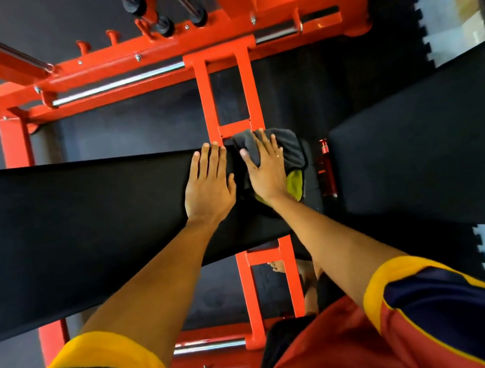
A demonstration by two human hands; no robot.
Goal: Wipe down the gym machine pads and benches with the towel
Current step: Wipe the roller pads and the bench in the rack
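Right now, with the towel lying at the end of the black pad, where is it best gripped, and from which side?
Probably from above, at the raised grey fold of the towel near the far edge of the pad: the right hand lies flat on it, so curling the fingers would gather that bunched cloth.

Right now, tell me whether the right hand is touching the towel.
Touching. The head view shows the right hand lying flat on top of the towel, pressing it onto the black pad.
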